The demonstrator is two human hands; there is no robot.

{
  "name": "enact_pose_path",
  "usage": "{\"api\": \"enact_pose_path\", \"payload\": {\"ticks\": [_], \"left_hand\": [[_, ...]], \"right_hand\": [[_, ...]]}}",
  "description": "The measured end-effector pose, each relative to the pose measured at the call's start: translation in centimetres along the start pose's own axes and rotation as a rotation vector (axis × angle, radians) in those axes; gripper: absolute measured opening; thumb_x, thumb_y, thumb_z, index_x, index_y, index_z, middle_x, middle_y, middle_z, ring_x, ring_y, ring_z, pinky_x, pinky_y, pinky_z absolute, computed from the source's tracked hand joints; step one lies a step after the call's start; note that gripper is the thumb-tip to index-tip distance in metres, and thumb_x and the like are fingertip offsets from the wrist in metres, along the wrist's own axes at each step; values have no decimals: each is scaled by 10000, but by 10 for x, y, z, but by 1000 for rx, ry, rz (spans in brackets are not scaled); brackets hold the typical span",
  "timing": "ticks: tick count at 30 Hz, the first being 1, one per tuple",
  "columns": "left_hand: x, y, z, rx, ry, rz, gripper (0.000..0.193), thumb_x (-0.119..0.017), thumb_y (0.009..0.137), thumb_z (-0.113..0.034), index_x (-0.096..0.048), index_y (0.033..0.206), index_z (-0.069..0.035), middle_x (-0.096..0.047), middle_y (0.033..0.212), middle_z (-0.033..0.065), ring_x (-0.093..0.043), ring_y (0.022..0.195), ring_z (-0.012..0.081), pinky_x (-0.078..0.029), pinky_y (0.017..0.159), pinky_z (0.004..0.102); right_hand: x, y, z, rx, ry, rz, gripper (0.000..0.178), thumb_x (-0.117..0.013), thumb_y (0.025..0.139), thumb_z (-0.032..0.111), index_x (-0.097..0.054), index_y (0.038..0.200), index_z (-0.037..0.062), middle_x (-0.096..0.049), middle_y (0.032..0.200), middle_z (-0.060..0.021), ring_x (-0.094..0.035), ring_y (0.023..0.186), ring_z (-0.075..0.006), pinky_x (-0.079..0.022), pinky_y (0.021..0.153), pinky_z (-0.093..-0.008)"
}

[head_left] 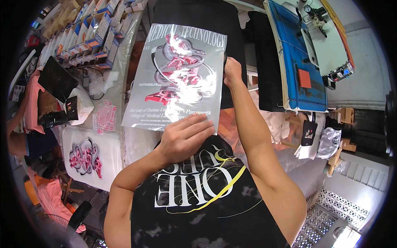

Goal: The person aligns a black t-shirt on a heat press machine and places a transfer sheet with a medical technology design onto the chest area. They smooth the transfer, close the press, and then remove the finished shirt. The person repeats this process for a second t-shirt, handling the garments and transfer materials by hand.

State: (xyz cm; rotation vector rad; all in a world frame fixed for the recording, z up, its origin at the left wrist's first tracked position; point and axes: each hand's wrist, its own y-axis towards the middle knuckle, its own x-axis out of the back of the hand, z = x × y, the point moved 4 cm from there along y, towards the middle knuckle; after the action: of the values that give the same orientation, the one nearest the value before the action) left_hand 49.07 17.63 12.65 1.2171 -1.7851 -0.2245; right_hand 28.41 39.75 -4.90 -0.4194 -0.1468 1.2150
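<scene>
A glossy see-through film sheet (pixel 144 95) printed with a grey snake, red shapes and white lettering spreads out in front of me, its far part over black cloth (pixel 194 12). My left hand (pixel 184 138) rests on the sheet's lower edge, fingers stretched out and lying flat. At the sheet's right edge, my right hand (pixel 233 71) is closed, with the fingertips turned away from view. A small dark piece shows beside those fingers, and I cannot make out what it is.
On the left bench are several boxes (pixel 97 29), a black screen (pixel 57 78) and a white sheet (pixel 74 169) with a similar print. To the right stands a blue-topped machine (pixel 285 49) with a gauge (pixel 307 9). A fan (pixel 51 221) is at the lower left.
</scene>
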Motion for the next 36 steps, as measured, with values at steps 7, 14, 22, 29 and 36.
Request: {"api": "enact_pose_path", "payload": {"ticks": [7,14,22,29,36], "left_hand": [[-4,-2,1,8,-9,7,269,-716,739,8,-704,1004,-37,-713,1050,100,-694,1017,304,-577,894,417],[-4,-8,0,6,16,46,210,-712,785,-53,-700,994,-42,-709,1053,81,-688,1030,278,-561,928,413],[-14,-13,10,136,4,200,239,-735,769,-75,-690,1004,-64,-699,1053,78,-663,1065,273,-493,1009,473],[-108,26,103,175,204,166,321,-728,821,-245,-674,1102,-99,-612,1194,75,-537,1217,294,-330,1110,575],[-154,43,150,63,481,107,233,-676,844,-236,-702,1018,-83,-624,1076,66,-505,1234,311,-200,1137,658]], "right_hand": [[-4,0,-1,3,18,7,264,-680,875,227,-677,1024,9,-653,746,-37,-578,571,-120,-384,401,-281],[6,-6,21,-75,-111,39,340,-734,890,305,-651,1041,13,-615,731,-39,-568,559,-120,-384,426,-260],[4,2,25,-91,-178,77,351,-737,892,294,-635,1100,30,-600,747,-33,-566,563,-108,-393,429,-249],[23,-4,37,49,-150,-12,410,-700,932,327,-599,1203,37,-598,776,-16,-598,600,-112,-485,484,-247],[59,-52,63,185,-298,-16,395,-670,960,227,-560,1273,14,-611,794,-28,-612,612,-110,-482,470,-245]]}}
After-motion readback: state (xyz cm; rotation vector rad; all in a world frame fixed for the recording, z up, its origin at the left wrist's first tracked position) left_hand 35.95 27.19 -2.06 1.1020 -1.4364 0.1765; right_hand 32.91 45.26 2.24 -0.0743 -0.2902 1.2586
